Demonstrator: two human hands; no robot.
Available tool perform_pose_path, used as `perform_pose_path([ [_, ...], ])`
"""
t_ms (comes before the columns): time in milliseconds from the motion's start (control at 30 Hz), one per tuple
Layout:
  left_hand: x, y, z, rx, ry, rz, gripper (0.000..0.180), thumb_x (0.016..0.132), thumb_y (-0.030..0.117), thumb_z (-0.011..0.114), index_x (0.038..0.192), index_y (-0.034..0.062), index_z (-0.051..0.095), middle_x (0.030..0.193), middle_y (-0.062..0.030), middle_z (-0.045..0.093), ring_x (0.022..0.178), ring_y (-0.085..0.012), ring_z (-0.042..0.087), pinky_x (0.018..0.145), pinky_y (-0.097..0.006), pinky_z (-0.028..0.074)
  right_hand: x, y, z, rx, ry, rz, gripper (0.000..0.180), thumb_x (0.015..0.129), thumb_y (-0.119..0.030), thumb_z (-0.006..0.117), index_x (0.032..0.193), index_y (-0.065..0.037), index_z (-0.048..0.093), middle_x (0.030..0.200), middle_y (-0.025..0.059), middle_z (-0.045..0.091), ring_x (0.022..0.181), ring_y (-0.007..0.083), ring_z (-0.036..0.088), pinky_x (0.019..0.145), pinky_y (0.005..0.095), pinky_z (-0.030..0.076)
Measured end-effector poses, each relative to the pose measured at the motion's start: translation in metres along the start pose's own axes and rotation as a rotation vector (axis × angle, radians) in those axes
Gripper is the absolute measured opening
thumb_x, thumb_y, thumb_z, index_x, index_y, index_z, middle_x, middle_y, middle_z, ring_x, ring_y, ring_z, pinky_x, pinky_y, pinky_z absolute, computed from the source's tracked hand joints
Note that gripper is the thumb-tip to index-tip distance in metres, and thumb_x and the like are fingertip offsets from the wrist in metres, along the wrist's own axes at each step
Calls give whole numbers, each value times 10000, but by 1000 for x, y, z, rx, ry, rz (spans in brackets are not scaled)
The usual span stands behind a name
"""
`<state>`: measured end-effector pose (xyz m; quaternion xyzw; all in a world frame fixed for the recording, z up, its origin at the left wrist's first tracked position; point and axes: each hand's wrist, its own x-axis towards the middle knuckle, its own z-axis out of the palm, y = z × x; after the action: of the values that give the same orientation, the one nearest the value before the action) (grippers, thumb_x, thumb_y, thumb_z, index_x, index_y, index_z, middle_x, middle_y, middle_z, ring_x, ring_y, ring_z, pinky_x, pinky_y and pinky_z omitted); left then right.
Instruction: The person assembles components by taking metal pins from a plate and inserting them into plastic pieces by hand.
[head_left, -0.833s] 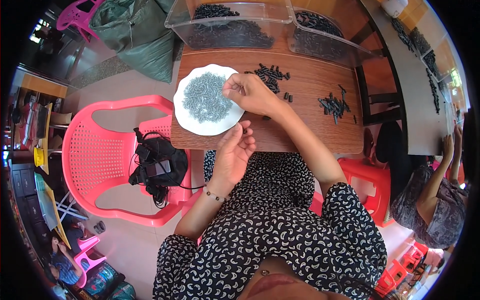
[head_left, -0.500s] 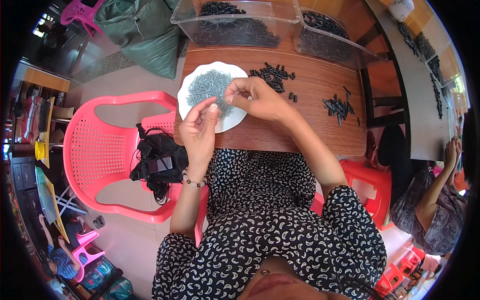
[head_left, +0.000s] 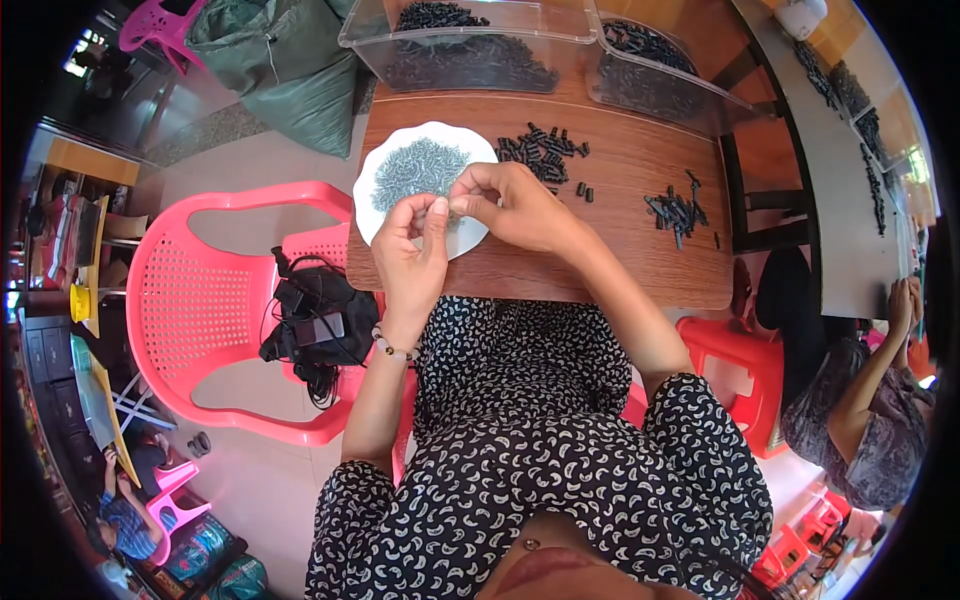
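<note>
One white plate (head_left: 470, 238) and two clear bins (head_left: 470, 45) are sitting on the table. Two heaps of black parts (head_left: 545, 152) are lying there.

This looks like a small assembly workshop for hand piecework. A wooden tabletop (head_left: 600, 250) carries a white plate (head_left: 390, 160) heaped with small grey screws, right under the person's left hand (head_left: 412, 262) and right hand (head_left: 510, 208). Loose piles of small black parts (head_left: 545, 150) lie just beyond the hands and more (head_left: 675, 212) off to the right hand's side. Clear plastic bins (head_left: 470, 45) full of the same black parts stand farther beyond. Pink plastic chairs (head_left: 200, 310) sit to the left, and another person (head_left: 860, 410) works at a neighbouring long table (head_left: 850, 160) strewn with black parts
</note>
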<state>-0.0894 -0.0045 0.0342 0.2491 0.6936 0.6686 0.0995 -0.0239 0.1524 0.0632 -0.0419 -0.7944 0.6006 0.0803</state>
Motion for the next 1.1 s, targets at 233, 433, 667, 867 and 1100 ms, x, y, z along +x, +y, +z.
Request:
perform_pose_path([
  [233,1,2,4,-36,-19,-37,197,965,194,583,937,-1,602,771,16,596,702,-38,514,627,-198,423,-2,10,5,136,73,5,181,929,-148,602,914,29,640,802,22,645,776,77,552,698,264,457],
  [433,-1,1,7,-106,-25,-36,215,964,214,590,953,0,587,787,28,580,697,-28,494,624,-184,416,-8,10,4,125,65,14,179,927,-156,624,905,21,639,822,-7,632,779,49,530,689,226,444],
  [667,-13,8,12,-890,-175,-618,273,949,246,603,1119,33,608,925,-18,644,739,-77,584,673,-223,499,-37,-13,-10,-29,243,75,113,860,-112,680,871,-11,630,787,-20,617,722,62,502,637,236,425],
  [867,-30,10,29,-994,-251,-829,380,932,273,620,1251,77,555,1061,0,646,874,-83,605,781,-257,505,-71,-19,-22,-324,325,-230,90,808,-91,701,846,-34,642,807,61,638,763,211,552,682,307,449],
  [1100,-42,15,49,-844,-261,-753,422,918,307,636,1266,82,553,1134,-13,632,921,-82,600,812,-251,487,-91,-14,-25,-590,395,-376,156,728,-48,717,861,-56,636,811,61,609,793,267,541,700,366,447],
])
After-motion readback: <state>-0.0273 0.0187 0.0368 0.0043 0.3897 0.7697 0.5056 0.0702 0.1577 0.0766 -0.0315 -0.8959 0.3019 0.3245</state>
